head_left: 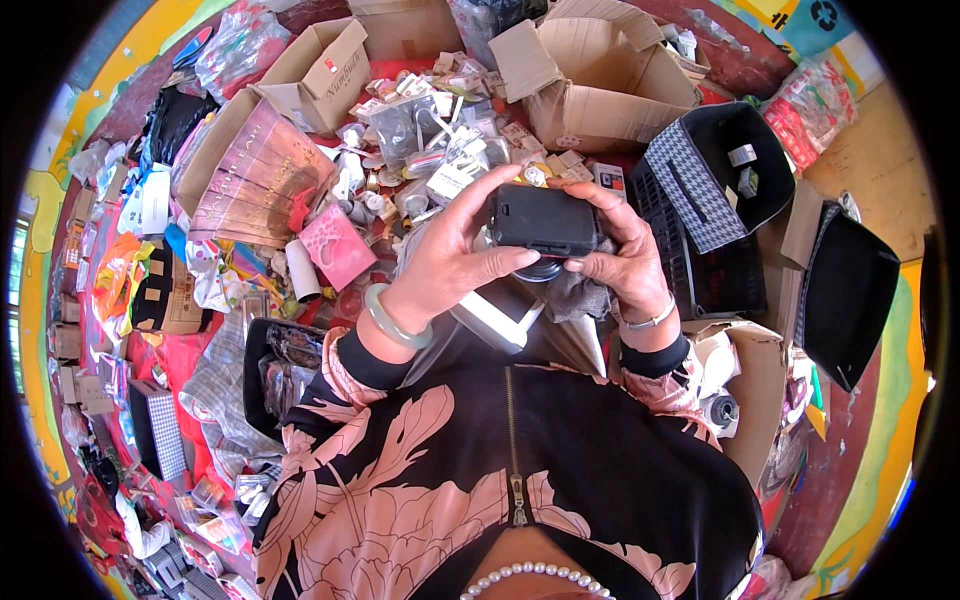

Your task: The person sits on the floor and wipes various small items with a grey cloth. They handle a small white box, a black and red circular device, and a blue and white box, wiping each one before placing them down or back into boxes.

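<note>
Both hands hold a small black rectangular device (545, 216) in front of my chest, its dark face turned up. My left hand (452, 245) grips its left side, thumb along the near edge and fingers at the far edge. On the opposite side my right hand (632, 250) closes round it, thumb at the near corner. Below the device a dark round part shows; I cannot tell whether it belongs to it. A dark grey cloth (580, 297) hangs beneath my right thumb. Nearer to me a white angular object (500, 322) lies at my lap.
Beyond my hands spreads a heap of small boxes and bagged items (430, 130). Open cardboard boxes (610, 90) stand at the back. To the right are a houndstooth-patterned bin (690, 190) and a black crate (735, 285); on the left, a pink box (338, 248) and a black bin (258, 380).
</note>
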Action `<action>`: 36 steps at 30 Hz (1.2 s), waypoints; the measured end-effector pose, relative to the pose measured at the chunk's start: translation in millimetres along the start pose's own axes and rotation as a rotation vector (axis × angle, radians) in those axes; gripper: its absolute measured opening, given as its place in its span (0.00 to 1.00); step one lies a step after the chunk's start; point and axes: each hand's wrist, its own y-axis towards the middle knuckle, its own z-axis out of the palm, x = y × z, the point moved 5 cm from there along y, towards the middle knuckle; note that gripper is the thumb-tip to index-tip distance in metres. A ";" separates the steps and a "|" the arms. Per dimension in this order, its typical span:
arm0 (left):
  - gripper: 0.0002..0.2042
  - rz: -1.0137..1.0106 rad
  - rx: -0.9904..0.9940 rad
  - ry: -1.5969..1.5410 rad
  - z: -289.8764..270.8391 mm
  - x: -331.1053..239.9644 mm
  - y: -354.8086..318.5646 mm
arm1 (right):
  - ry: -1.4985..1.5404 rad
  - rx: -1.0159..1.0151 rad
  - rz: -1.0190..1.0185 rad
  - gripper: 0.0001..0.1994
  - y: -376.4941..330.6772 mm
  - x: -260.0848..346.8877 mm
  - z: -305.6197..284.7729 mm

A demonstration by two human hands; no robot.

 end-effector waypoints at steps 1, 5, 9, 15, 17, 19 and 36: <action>0.36 0.009 -0.018 0.030 -0.4 0.3 -0.1 | 0.000 -0.005 0.002 0.33 -0.3 0.0 0.2; 0.35 0.052 -0.029 0.160 -2.4 -1.1 -0.9 | -0.024 -0.016 -0.001 0.32 -0.5 1.7 1.9; 0.36 0.113 -0.041 0.237 -1.3 -3.5 -1.9 | -0.071 -0.005 -0.010 0.33 0.9 7.2 5.0; 0.36 0.163 -0.051 0.334 -2.0 -5.6 -6.1 | -0.170 0.028 -0.063 0.33 1.0 9.1 7.3; 0.35 0.217 -0.056 0.407 -2.2 -8.9 -8.8 | -0.168 0.011 -0.027 0.35 0.2 10.1 10.1; 0.34 0.305 -0.065 0.478 -0.2 -12.6 -11.5 | -0.187 0.008 -0.025 0.38 1.9 14.4 13.7; 0.38 0.335 0.004 0.486 5.0 -8.8 -9.8 | -0.596 -0.067 -0.203 0.36 -4.0 16.5 8.1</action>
